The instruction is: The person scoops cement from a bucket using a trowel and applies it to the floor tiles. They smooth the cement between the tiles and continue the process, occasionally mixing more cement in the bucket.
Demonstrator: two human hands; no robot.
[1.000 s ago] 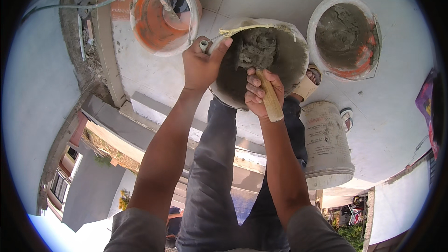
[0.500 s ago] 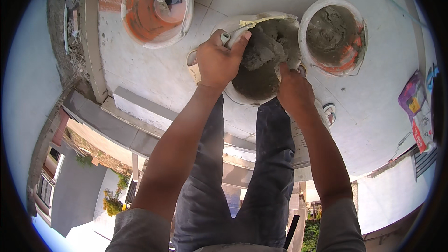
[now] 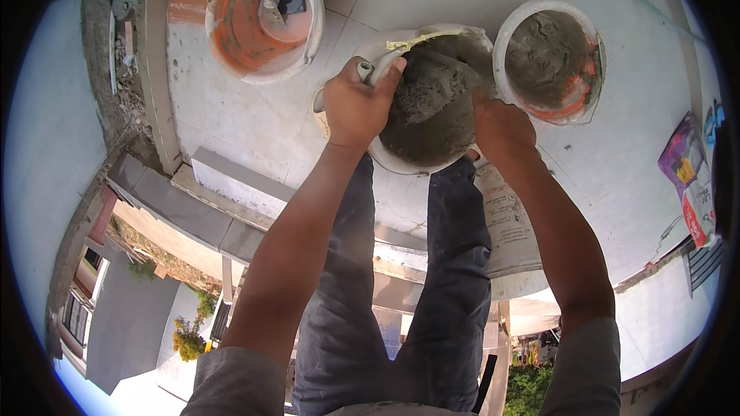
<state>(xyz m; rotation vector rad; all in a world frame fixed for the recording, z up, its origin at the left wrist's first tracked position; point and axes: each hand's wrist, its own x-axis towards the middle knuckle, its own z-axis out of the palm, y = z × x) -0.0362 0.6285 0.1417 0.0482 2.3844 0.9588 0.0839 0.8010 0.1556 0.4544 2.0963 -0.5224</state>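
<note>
The left grip (image 3: 356, 112) pinches the bucket (image 3: 395, 166) by its rim, seemingly the best hold, as soft mortar (image 3: 428, 92) should weigh heavy; whether the right grip (image 3: 506, 132) clasps anything cannot be told.

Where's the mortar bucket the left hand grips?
The gripped bucket is upper centre in the head view, between left hand and right hand, left of the second mortar bucket.

A whitish bucket (image 3: 395, 162), mouth upward, holds wet grey mortar (image 3: 420, 119), lumpy mid-bucket and smoother at the near side.
</note>
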